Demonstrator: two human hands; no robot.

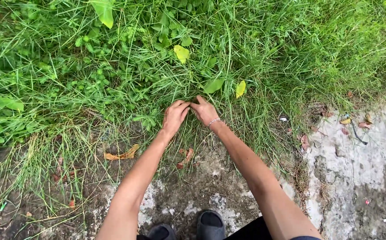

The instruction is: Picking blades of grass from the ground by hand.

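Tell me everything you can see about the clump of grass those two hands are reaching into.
The clump of grass is long, thin and green, its blades leaning and tangled, with broad leaves and two yellowing ones mixed in. It grows at the edge of bare soil and cracked pavement. The left hand and the right hand meet at its base, fingers curled among the blades. Whether they grip any is unclear.

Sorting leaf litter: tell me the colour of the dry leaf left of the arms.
Orange-brown dry leaf, head view.
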